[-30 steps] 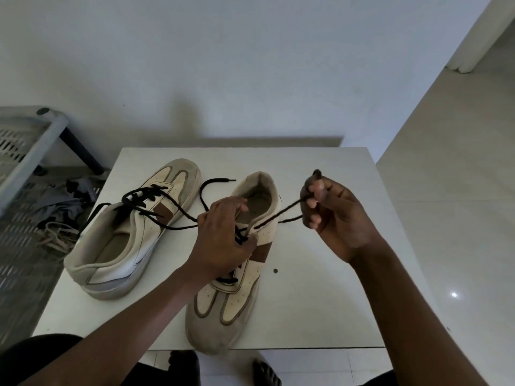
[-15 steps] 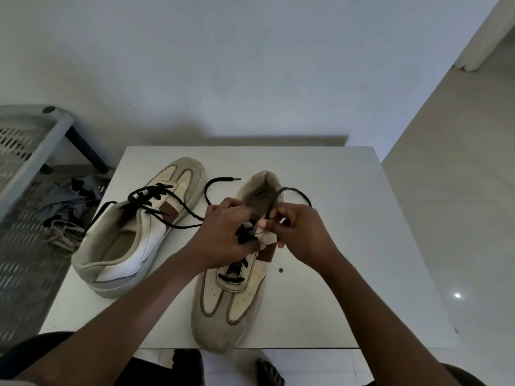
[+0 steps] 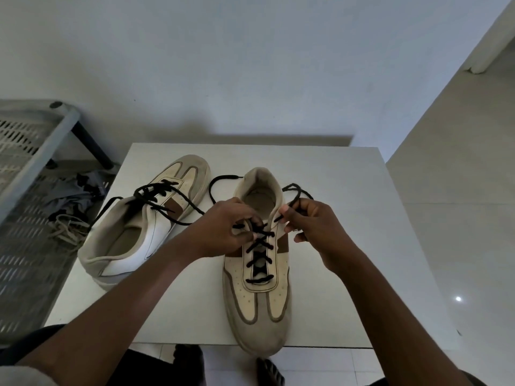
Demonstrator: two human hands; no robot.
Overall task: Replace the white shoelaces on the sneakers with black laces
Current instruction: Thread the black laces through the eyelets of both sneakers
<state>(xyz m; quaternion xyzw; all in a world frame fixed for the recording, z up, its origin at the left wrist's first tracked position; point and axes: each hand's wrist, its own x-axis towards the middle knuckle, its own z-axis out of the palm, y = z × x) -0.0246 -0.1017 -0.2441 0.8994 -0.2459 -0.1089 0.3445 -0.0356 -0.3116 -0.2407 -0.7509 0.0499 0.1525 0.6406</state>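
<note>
Near sneaker (image 3: 259,302) sits on the desk (image 3: 348,274) toe toward the person, toe hanging just over the front edge. Black lace (image 3: 259,246) is crossed through most of the eyelet rows, and the work is now at the top rows by the collar. Left hand (image 3: 225,229) has its fingers curled at the left eyelet row, pinching the lace where it crosses and bracing the upper. Right hand (image 3: 315,227) pinches the lace just behind its tip with thumb and forefinger, right at the top right eyelet, other fingers loosely curled. Slack from that end loops out behind the hand, and the other free end trails off left of the heel. Far sneaker (image 3: 145,238) lies on the left of the desk, toe pointing away, tipped on its side, with a second black lace (image 3: 161,196) threaded but loose and untied. White laces (image 3: 65,229) look to be the pale tangle on the floor at left, so I'd judge removal done. Handling: the lace is soft, limp and light, with no push stiffness, so it only feeds by its stiff tip. Grip close behind the tip, then pull through from the far side. The shoe is light and will likely slide or twist under lace tension, so it needs a hand pinning the upper near the eyelets. The upper looks soft enough that eyelet flaps fold if pulled hard, so tension evenly.
</note>
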